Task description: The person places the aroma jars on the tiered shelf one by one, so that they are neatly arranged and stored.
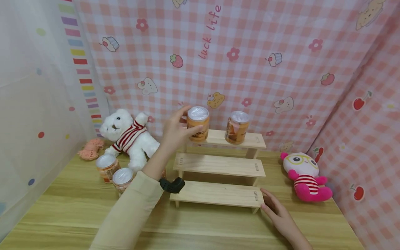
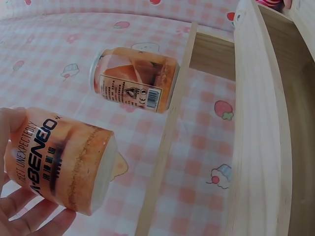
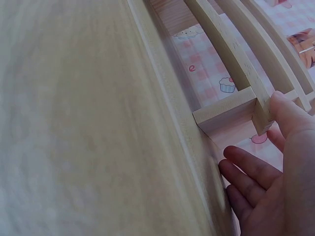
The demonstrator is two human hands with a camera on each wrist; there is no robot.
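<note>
Orange yarn (image 1: 91,148) lies far left on our pale wooden table (image 1: 78,215), beside a white plush bear in a red-striped jumper (image 1: 129,138) slumped against the pink gingham backdrop (image 1: 250,69). Near the bear stand two squat orange jars with clear foil-look lids (image 1: 114,172), touching each other. Our left hand (image 1: 176,130) curls round a third orange jar with a silvery lid (image 1: 198,123), upright, its long axis vertical, held at the left end of the top step of a three-tier pale pine riser (image 1: 218,165); the left wrist view shows fingers (image 2: 29,216) wrapped under its base. A matching orange jar (image 1: 237,127) already stands on the same step to the right, apart from the held one, with bare board between them. Both lower steps have open room. Our right hand (image 1: 278,211) rests with fingers relaxed and straight against the riser's near right corner, thumb (image 3: 290,113) touching its side support. A pink plush doll with yellow glasses (image 1: 304,175) sits far right.
</note>
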